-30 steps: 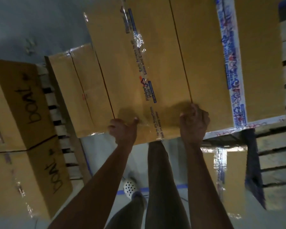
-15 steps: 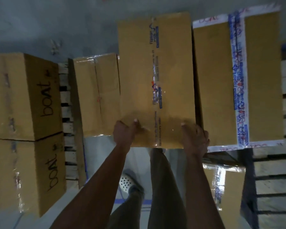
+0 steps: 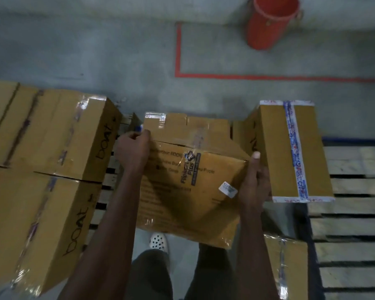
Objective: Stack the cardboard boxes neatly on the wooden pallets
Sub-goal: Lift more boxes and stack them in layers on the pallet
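At 9 o'clock sit stacked boxes (image 3: 48, 137). At centre, the left hand (image 3: 134, 150) grips a tilted cardboard box (image 3: 188, 191) by its top corner, and the right hand (image 3: 254, 182) clasps its right edge. At 3 o'clock, a taped box (image 3: 294, 152) tops a pallet (image 3: 351, 204).

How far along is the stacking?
Done: boat-marked boxes at left and the white-taped box at right are placed. In hand: left hand and right hand grip a tilted box, not yet set down. Left: seat it; the right pallet shows bare slats.
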### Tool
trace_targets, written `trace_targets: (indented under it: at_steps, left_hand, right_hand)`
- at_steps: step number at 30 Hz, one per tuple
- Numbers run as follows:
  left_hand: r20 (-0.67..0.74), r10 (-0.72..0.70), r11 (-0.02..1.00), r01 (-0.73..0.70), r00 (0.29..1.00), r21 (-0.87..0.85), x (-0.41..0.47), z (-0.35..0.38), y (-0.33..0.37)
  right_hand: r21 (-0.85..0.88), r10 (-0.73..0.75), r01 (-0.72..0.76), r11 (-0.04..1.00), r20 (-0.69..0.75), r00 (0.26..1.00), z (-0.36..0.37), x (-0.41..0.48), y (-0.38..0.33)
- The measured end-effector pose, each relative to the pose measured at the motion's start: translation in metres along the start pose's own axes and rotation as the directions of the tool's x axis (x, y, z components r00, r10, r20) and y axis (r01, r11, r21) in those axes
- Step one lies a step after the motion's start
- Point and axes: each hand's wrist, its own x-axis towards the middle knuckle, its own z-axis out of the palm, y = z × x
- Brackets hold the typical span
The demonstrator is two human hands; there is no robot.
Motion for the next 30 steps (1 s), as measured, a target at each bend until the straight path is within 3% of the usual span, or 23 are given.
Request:
trace_targets:
  at_steps: [3,10,14,19,26,30]
  left_hand:
    - [0.005,0.02,0.999,-0.02,1.0,-0.031,-0.025,-0.081,-0.033]
    - [-0.125,-0.134,0.987,0.121,0.983,-0.109,-0.065,-0.226,-0.146]
    - [-0.203,-0.189,0.964,0.141,0.961,-0.227,-0.094,-0.301,-0.197]
    - [-0.348,-0.162,0.936,0.032,0.923,-0.352,-0.153,-0.384,-0.253]
    - [-0.441,-0.139,0.935,-0.029,0.887,-0.353,-0.246,-0.473,-0.344]
    - [-0.476,-0.162,0.945,-0.003,0.864,-0.326,-0.273,-0.527,-0.382]
  right_hand:
    - [-0.139,-0.028,0.033,0.99,0.032,0.999,0.0,-0.074,-0.007]
    - [-0.307,-0.112,0.152,0.94,0.146,0.983,0.012,-0.225,-0.011]
    - [-0.283,-0.174,0.235,0.93,0.226,0.959,0.027,-0.297,-0.019]
    - [-0.195,-0.348,0.414,0.889,0.299,0.889,0.016,-0.397,-0.017]
    - [-0.095,-0.219,0.262,0.96,0.321,0.921,-0.01,-0.517,0.055]
    - [-0.069,-0.269,0.311,0.948,0.347,0.899,-0.023,-0.582,0.084]
